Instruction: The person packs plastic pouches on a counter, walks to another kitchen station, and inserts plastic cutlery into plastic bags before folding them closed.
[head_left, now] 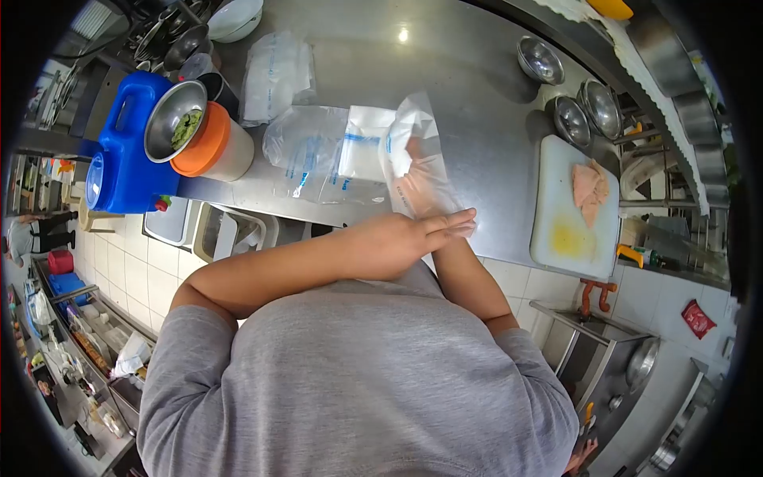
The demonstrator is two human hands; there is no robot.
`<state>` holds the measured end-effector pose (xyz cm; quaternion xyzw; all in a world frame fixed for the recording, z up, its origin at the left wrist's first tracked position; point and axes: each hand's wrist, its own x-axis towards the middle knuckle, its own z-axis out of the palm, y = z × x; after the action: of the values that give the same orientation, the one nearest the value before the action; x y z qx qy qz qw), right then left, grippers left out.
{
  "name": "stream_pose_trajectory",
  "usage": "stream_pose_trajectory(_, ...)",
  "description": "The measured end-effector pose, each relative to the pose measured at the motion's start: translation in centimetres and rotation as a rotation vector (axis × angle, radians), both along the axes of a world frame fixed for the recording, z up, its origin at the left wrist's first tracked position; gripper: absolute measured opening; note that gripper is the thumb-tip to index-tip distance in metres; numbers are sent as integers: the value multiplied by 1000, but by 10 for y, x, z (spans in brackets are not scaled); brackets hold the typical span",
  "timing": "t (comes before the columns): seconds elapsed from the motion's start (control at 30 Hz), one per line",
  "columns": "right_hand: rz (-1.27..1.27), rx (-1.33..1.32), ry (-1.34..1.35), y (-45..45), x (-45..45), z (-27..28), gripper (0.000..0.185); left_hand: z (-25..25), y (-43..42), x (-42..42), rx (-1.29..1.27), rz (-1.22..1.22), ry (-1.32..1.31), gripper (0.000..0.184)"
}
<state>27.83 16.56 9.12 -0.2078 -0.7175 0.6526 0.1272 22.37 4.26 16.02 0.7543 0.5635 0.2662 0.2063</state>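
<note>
- Clear plastic bag [435,151]: worn over R hand [421,187], enclosing its fingers; mouth sits approx. at R wrist, by the L fingers.
- R hand: seen only thru film, blurry; finger spread can't be told, nor if anything is gripped inside.
- L hand [401,242]: laid across R wrist, fingers nearly straight & close tog.; bag edge seems touched, but a firm pinch can't be confirmed, thumb hidden.
- Step in hand (judged): bag being fitted on R hand, mouth handled at wrist.
- Next move (judged): bag edge to be caught by L fingers & drawn snug toward R forearm; thin film could be torn if pulled hard.
- Just left of bagged fingers: white packet [362,151] w/ blue print, then loose clear bags [298,147]; further off, stack of bags [274,75].
- Far left of fingers: steel bowl [163,115] w/ green pcs [187,129], tub w/ orange lid [208,151], blue jug [127,151].
- Right of fingers, well apart: cutting board [552,191] w/ pink food [590,191] & yellow stain [571,241].
- Beyond fingers, far right: steel bowls [540,62].
- Under bagged fingers: steel table [477,95].
</note>
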Motion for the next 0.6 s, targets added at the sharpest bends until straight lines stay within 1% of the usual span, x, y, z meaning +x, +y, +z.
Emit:
stream_pose_trajectory(0.03,91,150,3,9,3,9,52,9,-2,-6,69,11,-68,71)
stream_pose_trajectory(0.07,175,190,39,12,7,20,53,18,-6,-12,137,23,-137,66)
stream_pose_trajectory(0.1,257,211,72,15,10,31,54,29,-13,-22,181,159,-210,63)
stream_pose_trajectory(0.13,339,277,43,19,10,38,55,35,-22,-33,223,293,-286,60)
stream_pose_trajectory(0.17,399,292,40,21,12,41,56,34,-30,-46,250,451,-364,60)
stream_pose_trajectory(0.2,405,289,36,23,20,32,56,31,-34,-63,283,607,-439,60)
stream_pose_trajectory(0.23,428,2,297,26,27,16,57,17,-33,-79,241,707,-671,57)
stream_pose_trajectory(0.27,438,-304,541,26,33,7,57,-9,-35,-89,185,805,-911,56)
stream_pose_trajectory(0.3,407,-362,-4,30,29,4,50,-40,-39,-96,176,819,-919,56)
stream_pose_trajectory(0.33,205,-385,-162,20,19,-11,42,-73,-41,-104,-56,890,-1220,56)
stream_pose_trajectory(0.37,185,-479,-246,31,25,-49,38,-97,-41,-109,-299,938,-1511,58)
stream_pose_trajectory(0.4,172,-563,-326,46,24,-79,33,-110,-39,-110,-279,942,-1507,58)
stream_pose_trajectory(0.43,189,-557,-327,51,16,-83,33,-122,-38,-106,-428,968,-1441,60)
stream_pose_trajectory(0.47,226,-187,-480,49,17,-88,31,-130,-41,-96,-600,992,-1375,62)
stream_pose_trajectory(0.5,255,184,-621,45,23,-93,29,-136,-45,-86,-620,999,-1382,62)
stream_pose_trajectory(0.53,254,179,-624,44,28,-88,29,-139,-43,-82,-585,1046,-1262,61)
stream_pose_trajectory(0.57,218,183,-414,47,30,-80,30,-140,-39,-83,-534,1088,-1143,61)
stream_pose_trajectory(0.6,184,180,-210,49,33,-75,32,-143,-37,-84,-532,1090,-1149,61)
